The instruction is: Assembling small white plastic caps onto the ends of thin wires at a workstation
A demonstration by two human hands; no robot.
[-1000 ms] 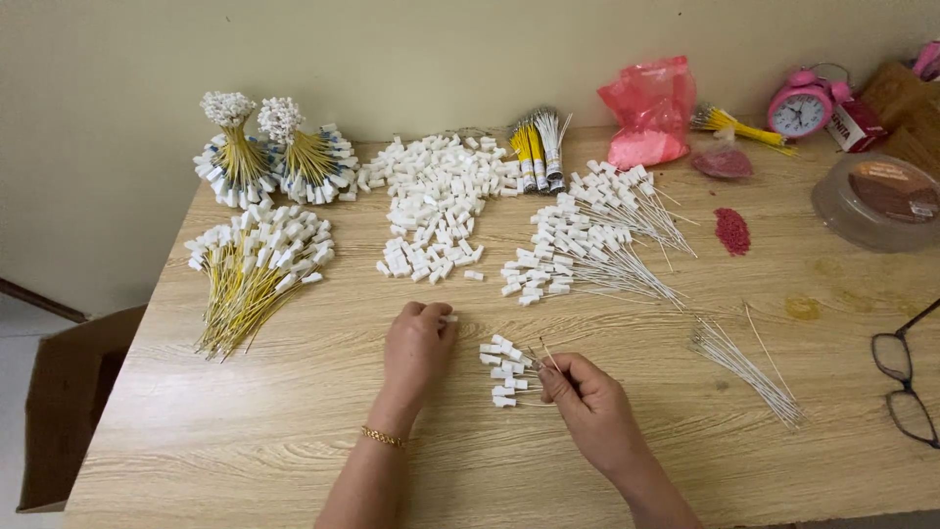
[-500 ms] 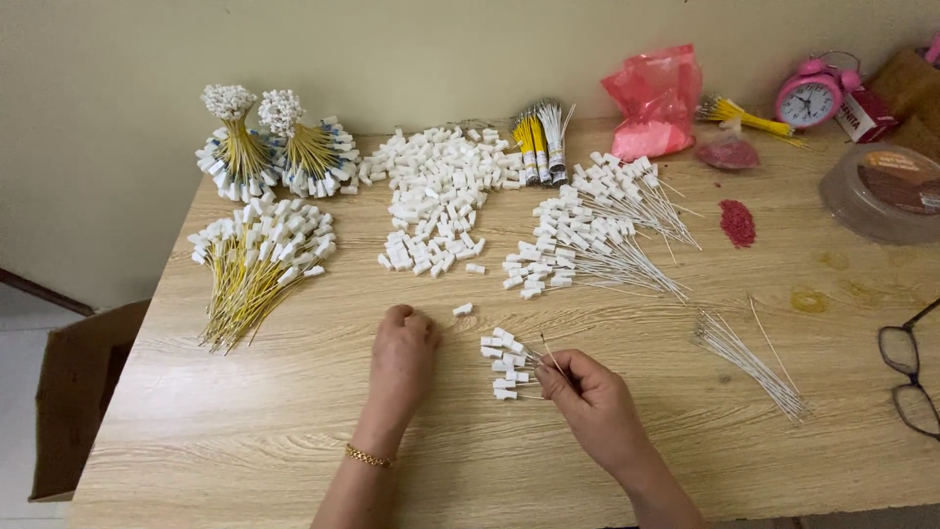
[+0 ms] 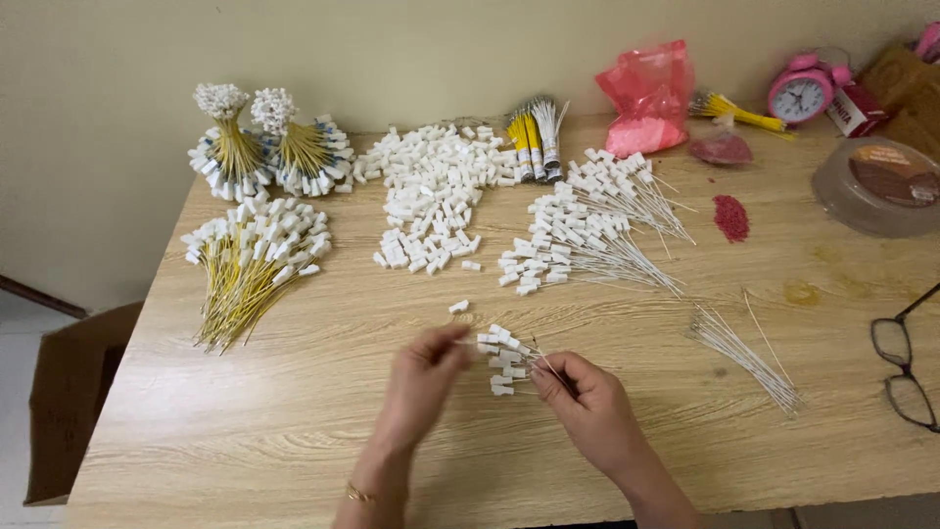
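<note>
2 bare hands work low over the pale wood-grain counter (image 3: 294, 411), close on either side of a small cluster of white plastic caps (image 3: 501, 360). The right hand (image 3: 587, 407) has its fingers pressed together around a thin bundle of wires whose capped ends fan out toward the cluster; the left hand (image 3: 423, 377) is blurred, its fingertips seemingly pinched on 1 white cap just beside the cluster, though I cannot tell for sure. To my eye, the work goes best if the right hand keeps the bundle steady and low while the left brings each cap squarely onto a wire tip, so that thin wire does not bend or miss. 1 stray white cap (image 3: 458, 307) lies just above the hands, apart from the rest. Further back sits a big loose heap of white caps (image 3: 431, 201), with capped silver-white wires (image 3: 578, 235) spread to its right and capped yellow wires (image 3: 250, 264) lying to its left. 2 upright bunches of yellow wires (image 3: 269, 147) stand near the far left corner. Bare thin wires (image 3: 744, 353) lie right of the hands, black-framed spectacles (image 3: 906, 367) at the right edge. Against the plain cream wall stand a pink plastic bag (image 3: 651, 98) and a pink alarm clock (image 3: 801, 93); a brown cardboard box (image 3: 69, 392) sits on the floor at left.
</note>
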